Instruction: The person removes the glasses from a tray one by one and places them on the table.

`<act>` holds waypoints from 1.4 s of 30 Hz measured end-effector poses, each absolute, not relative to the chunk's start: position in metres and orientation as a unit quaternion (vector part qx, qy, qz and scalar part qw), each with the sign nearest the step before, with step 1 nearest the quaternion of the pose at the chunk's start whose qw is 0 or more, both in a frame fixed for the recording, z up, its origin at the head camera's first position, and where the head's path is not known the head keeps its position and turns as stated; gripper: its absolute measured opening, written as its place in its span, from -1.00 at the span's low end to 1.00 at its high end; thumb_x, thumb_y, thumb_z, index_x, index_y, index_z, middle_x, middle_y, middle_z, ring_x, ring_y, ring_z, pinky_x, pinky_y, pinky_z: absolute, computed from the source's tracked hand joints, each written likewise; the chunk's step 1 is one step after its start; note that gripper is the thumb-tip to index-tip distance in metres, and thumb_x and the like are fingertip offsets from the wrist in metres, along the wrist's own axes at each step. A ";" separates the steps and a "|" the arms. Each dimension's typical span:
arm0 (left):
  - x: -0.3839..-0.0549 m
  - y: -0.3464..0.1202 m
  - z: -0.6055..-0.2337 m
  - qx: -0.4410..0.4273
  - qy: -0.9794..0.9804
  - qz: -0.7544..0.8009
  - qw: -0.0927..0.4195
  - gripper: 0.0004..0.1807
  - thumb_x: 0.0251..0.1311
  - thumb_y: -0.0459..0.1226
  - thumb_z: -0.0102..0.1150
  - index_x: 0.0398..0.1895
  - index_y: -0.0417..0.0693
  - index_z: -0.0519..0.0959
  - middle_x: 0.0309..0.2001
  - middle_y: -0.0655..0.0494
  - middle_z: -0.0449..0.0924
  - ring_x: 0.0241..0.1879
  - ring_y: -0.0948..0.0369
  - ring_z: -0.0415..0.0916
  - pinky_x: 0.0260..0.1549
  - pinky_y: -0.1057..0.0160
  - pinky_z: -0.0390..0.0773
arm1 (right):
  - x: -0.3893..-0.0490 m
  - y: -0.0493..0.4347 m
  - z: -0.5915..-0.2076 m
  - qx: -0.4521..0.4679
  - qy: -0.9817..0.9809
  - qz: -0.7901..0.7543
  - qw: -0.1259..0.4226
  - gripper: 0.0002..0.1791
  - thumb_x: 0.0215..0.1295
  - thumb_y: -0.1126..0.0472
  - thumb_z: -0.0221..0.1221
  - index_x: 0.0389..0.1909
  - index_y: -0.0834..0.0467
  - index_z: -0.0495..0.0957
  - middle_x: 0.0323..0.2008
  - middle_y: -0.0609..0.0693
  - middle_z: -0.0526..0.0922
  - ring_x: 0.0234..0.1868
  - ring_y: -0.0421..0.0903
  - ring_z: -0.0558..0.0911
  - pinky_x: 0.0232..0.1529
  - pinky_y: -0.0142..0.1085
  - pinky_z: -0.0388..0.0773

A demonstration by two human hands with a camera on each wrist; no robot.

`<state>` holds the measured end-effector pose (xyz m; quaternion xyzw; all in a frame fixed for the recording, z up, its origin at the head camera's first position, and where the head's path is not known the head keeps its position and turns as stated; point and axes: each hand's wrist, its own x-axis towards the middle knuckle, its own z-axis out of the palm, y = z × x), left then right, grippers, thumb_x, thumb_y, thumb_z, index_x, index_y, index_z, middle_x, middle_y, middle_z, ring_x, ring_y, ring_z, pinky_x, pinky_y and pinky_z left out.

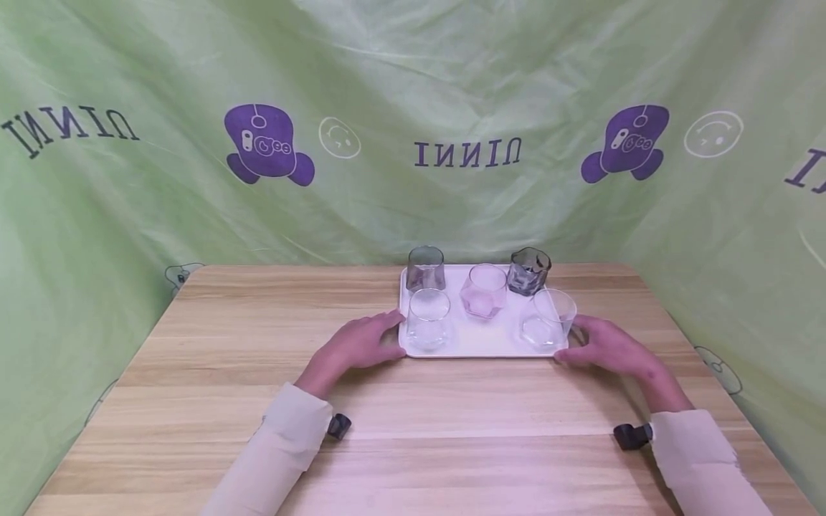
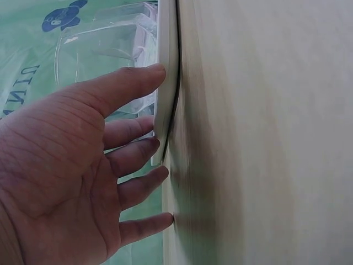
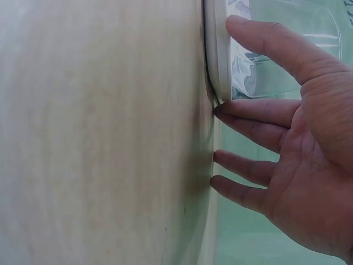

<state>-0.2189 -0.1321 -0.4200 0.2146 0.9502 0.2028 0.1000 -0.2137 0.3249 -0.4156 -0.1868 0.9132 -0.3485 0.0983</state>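
A white tray (image 1: 480,342) lies at the far side of the wooden table with several glasses on it. My left hand (image 1: 369,340) is at its left end, fingers spread and nearly straight; the thumb (image 2: 149,77) touches the rim. At the right end is my right hand (image 1: 596,344), its thumb (image 3: 242,27) at the rim and its fingertips close by the corner. A clear glass (image 1: 429,322) stands near my left hand, another clear glass (image 1: 548,322) near my right. Between and behind them are a pink faceted glass (image 1: 484,294), a grey glass (image 1: 425,271) and a dark faceted glass (image 1: 529,272).
The wooden table (image 1: 464,437) spreads out in front of the tray. Behind it hangs a green printed cloth (image 1: 464,201), which also covers both sides. Dark wrist cameras (image 1: 631,436) sit at both sleeve cuffs.
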 end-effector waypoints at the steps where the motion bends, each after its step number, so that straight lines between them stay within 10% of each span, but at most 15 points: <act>1: -0.219 -0.133 -0.420 0.215 0.950 0.203 0.101 -0.18 0.30 0.04 0.33 0.57 0.02 0.30 0.48 -0.07 0.34 0.40 -0.11 0.34 0.37 -0.10 0.32 | -0.214 0.325 -0.416 -0.188 0.913 -0.348 0.098 -0.14 0.20 0.04 0.48 0.38 0.41 0.38 0.29 0.47 0.44 0.28 0.40 0.43 0.29 0.39 0.24; 42: -0.225 -0.104 -0.427 0.196 0.907 0.373 0.019 0.12 0.01 0.06 0.60 0.58 -0.06 0.20 0.45 -0.05 0.34 0.41 0.02 0.31 0.38 0.01 0.32 | -0.225 0.330 -0.420 -0.211 0.890 -0.386 0.123 -0.05 0.16 0.12 0.49 0.44 0.46 0.24 0.47 0.53 0.11 0.49 0.52 -0.03 0.40 0.44 -0.13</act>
